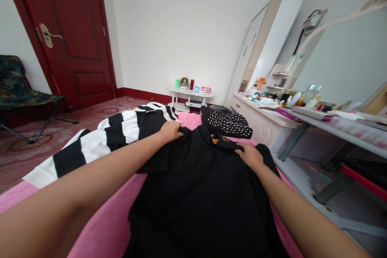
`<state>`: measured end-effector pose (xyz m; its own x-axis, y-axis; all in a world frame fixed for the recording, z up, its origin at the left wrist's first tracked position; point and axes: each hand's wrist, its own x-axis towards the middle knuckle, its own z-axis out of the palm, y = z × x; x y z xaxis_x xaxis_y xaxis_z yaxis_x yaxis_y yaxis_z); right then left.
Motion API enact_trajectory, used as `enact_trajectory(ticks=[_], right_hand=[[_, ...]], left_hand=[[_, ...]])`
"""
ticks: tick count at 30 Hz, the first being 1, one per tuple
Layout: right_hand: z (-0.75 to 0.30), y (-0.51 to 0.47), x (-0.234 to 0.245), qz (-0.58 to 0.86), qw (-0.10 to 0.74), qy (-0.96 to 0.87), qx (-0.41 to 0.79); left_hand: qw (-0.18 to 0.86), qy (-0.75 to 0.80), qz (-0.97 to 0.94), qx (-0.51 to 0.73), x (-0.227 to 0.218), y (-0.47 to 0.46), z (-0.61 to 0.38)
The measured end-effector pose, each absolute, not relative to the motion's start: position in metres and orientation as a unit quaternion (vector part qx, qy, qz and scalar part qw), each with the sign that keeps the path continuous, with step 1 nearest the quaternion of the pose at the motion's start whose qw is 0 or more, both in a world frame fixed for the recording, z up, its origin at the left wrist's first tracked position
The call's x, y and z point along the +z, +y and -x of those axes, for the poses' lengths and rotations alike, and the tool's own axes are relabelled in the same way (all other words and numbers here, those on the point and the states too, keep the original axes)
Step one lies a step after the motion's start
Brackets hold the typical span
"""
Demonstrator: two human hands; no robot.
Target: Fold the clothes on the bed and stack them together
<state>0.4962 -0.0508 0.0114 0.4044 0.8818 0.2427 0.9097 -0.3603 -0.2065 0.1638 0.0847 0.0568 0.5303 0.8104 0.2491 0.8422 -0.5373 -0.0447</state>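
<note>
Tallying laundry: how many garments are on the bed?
3: a black shirt under the left hand and right hand; a black-and-white striped garment left of it; a black polka-dot garment at the far end. Others may be hidden.

Both bare arms reach forward and converge slightly, the left hand (pixel 171 131) set farther ahead, knuckles up with fingers curled downward, the right hand (pixel 249 156) lying palm-down, fingers angled inward toward the left.
</note>
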Motion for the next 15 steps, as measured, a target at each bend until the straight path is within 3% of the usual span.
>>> enact_trajectory(ticks=[4,10,15], right_hand=[[-0.509,-0.053,0.034,0.827,0.278,-0.489,-0.026],[-0.501,-0.034,0.076,0.748,0.541,-0.348,0.164],[-0.489,0.012,0.075,0.696,0.589,-0.375,0.168]], left_hand=[[0.085,-0.487,0.841,-0.219,0.101,0.068,-0.124],[0.134,-0.526,0.792,-0.279,0.166,0.053,-0.060],[0.205,-0.530,0.788,-0.237,0.167,0.079,-0.053]])
